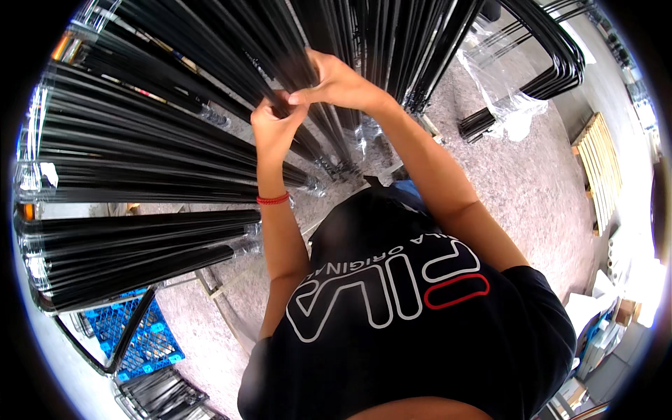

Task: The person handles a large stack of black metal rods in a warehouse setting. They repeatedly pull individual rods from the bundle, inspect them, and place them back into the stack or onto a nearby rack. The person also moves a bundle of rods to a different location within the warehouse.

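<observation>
Close handwork at the black tubes (295, 59)

From where I stand, the left hand (274, 129) and the right hand (341, 84) are closed around some tubes, almost touching each other — how firmly, I cannot tell. These tubes are before the person's chest, beside more dark bundles (150, 133). I judge the step as adjusting or separating them; next probably calls for steady fingers.

Black tubes (297, 66): blurred between hands, tops cut off | left hand (276, 131), right hand (341, 84): fingertips partly hidden; grip unclear from here
</observation>
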A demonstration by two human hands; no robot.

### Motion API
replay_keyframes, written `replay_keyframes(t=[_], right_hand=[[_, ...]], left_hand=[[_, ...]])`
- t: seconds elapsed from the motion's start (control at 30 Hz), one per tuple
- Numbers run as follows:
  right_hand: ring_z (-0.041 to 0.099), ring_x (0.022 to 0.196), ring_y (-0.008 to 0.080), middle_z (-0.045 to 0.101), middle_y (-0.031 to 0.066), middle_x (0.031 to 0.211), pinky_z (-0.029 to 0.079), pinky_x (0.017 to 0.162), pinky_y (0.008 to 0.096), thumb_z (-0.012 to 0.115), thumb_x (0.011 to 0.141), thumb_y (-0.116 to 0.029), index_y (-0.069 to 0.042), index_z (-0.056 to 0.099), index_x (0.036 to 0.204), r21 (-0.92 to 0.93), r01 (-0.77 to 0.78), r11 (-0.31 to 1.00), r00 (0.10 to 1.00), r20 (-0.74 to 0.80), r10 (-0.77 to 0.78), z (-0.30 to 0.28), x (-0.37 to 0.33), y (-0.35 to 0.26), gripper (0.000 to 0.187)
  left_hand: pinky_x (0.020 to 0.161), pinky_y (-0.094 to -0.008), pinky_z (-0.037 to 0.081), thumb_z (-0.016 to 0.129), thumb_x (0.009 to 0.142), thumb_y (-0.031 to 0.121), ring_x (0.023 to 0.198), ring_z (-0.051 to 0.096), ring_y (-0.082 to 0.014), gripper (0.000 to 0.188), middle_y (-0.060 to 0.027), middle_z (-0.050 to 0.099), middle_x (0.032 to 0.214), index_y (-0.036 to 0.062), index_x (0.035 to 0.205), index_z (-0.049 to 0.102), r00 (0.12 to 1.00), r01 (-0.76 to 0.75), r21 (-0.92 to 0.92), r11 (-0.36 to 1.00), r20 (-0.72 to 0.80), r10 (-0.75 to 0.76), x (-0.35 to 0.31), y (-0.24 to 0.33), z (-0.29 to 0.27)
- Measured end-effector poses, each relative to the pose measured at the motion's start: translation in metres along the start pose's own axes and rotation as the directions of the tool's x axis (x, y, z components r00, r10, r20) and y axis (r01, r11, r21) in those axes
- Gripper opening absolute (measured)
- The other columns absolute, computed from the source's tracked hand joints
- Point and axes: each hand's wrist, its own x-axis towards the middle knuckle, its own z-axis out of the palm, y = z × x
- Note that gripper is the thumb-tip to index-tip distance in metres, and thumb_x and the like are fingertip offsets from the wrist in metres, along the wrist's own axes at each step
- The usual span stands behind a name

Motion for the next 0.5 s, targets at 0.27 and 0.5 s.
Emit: replay_keyframes(t=[0.27,0.5], right_hand=[[0.053,0.083,0.018,0.054,0.0145,0.084,0.044,0.071,0.0315,0.075,0.06,-0.034,0.005,0.047,0.098,-0.108,-0.003,0.994,0.998,0.058,0.01,-0.002,-0.002,-0.013,0.061],[0.054,0.091,0.021,0.054,0.0158,0.097,0.044,0.075,0.0312,0.077,0.059,-0.03,0.007,0.045,0.104,0.094,-0.027,0.995,1.0,0.019,0.025,0.005,0.0,0.007,0.066]], left_hand=[[0.066,-0.0232,0.046,0.064,0.071,0.001,0.076,0.053,-0.0091,0.022,-0.0056,0.059,0.085,-0.0054,0.09,0.057,0.995,-0.088,0.166,0.982,0.053,0.08,0.002,-0.016,-0.011],[0.077,-0.0299,0.046,0.063,0.073,0.003,0.088,0.054,-0.0154,0.03,-0.0132,0.057,0.098,-0.0094,0.098,0.051,0.996,-0.084,0.198,0.977,0.043,0.077,0.009,-0.032,-0.011]])
